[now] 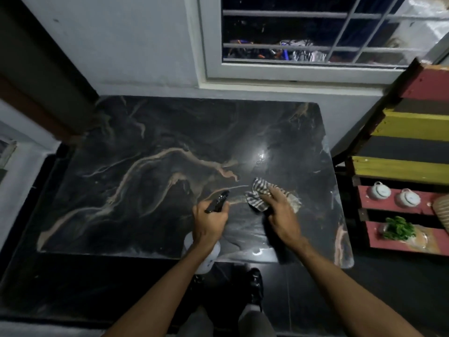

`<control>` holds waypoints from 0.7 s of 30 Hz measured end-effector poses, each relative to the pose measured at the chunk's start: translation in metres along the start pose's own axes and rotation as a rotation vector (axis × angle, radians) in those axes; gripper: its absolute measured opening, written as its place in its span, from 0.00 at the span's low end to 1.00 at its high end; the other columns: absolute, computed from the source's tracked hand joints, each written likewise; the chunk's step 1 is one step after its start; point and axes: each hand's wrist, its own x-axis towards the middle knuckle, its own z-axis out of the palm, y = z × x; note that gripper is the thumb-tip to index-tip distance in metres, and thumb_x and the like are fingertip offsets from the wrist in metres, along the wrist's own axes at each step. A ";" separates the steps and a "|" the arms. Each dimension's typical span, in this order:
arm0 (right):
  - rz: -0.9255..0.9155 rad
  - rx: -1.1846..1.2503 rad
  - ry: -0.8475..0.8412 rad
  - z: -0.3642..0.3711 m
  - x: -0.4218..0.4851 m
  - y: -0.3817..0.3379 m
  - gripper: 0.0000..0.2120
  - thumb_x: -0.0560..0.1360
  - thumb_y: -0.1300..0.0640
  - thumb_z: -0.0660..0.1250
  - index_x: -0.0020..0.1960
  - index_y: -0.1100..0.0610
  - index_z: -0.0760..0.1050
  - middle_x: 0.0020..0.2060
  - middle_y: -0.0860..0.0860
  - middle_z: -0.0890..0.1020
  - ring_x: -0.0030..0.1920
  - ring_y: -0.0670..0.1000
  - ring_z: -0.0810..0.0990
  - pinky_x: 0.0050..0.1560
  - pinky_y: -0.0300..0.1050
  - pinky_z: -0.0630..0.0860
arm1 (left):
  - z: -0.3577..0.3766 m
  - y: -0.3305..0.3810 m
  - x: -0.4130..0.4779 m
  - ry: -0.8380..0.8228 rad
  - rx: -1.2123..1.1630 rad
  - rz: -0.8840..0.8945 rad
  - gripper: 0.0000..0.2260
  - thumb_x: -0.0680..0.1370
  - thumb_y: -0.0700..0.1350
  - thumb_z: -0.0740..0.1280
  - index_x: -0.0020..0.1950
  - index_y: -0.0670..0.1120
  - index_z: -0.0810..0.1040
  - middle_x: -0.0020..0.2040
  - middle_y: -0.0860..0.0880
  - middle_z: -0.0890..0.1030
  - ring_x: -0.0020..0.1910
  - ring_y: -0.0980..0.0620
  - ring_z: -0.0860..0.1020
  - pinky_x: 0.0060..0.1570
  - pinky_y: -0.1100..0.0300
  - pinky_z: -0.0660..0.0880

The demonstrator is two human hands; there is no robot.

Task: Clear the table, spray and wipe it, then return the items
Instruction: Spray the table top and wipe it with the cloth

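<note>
The black marble table with tan veins lies below me, its top bare apart from the cloth. My left hand grips a spray bottle by its black trigger head, nozzle pointing up and right; the white body hangs below my wrist over the table's near edge. My right hand presses flat on a striped grey-and-white cloth on the right half of the tabletop. A wet sheen shows just beyond the cloth.
A painted pallet shelf stands right of the table, holding two white cups, a green plant and a woven item. A barred window sits in the wall behind. My shoes stand on dark floor at the near edge.
</note>
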 end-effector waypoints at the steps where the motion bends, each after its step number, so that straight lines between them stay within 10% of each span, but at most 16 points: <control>1: 0.028 0.013 0.001 0.002 0.005 -0.008 0.32 0.65 0.60 0.56 0.68 0.55 0.77 0.74 0.57 0.72 0.74 0.56 0.69 0.77 0.49 0.63 | -0.007 -0.005 0.001 0.001 0.000 -0.022 0.17 0.74 0.48 0.74 0.29 0.45 0.76 0.28 0.50 0.76 0.38 0.49 0.75 0.40 0.58 0.71; 4: 0.251 0.077 0.120 0.013 0.026 -0.037 0.31 0.64 0.62 0.56 0.66 0.60 0.78 0.70 0.59 0.75 0.70 0.61 0.72 0.74 0.51 0.68 | -0.032 -0.023 0.007 0.008 0.001 -0.053 0.22 0.73 0.51 0.76 0.25 0.47 0.71 0.26 0.49 0.76 0.37 0.44 0.78 0.40 0.54 0.74; 9: -0.142 -0.033 -0.106 0.065 0.023 -0.094 0.29 0.70 0.63 0.58 0.70 0.55 0.75 0.76 0.54 0.69 0.75 0.54 0.66 0.78 0.49 0.62 | -0.075 -0.041 0.011 0.054 0.029 -0.001 0.26 0.74 0.49 0.76 0.21 0.51 0.65 0.20 0.57 0.69 0.28 0.49 0.74 0.37 0.55 0.72; 13: 0.114 0.026 0.063 0.093 0.038 -0.130 0.28 0.71 0.70 0.63 0.70 0.60 0.74 0.75 0.60 0.69 0.74 0.61 0.67 0.78 0.53 0.61 | -0.116 -0.070 0.022 0.144 -0.010 -0.044 0.21 0.71 0.51 0.78 0.25 0.48 0.72 0.24 0.58 0.72 0.30 0.56 0.75 0.39 0.60 0.69; 18: -0.406 -0.067 -0.272 0.145 0.040 -0.184 0.26 0.73 0.61 0.60 0.70 0.56 0.75 0.77 0.57 0.67 0.78 0.57 0.63 0.79 0.53 0.59 | -0.159 -0.103 0.028 0.204 -0.020 0.011 0.19 0.72 0.49 0.79 0.28 0.42 0.75 0.26 0.46 0.78 0.30 0.43 0.79 0.37 0.50 0.78; 21: -0.093 -0.033 -0.080 0.150 0.070 -0.198 0.22 0.76 0.62 0.64 0.69 0.56 0.76 0.76 0.59 0.68 0.76 0.59 0.66 0.79 0.52 0.59 | -0.177 -0.122 0.033 0.243 0.018 0.027 0.20 0.73 0.48 0.78 0.28 0.40 0.74 0.26 0.44 0.77 0.27 0.43 0.77 0.34 0.50 0.76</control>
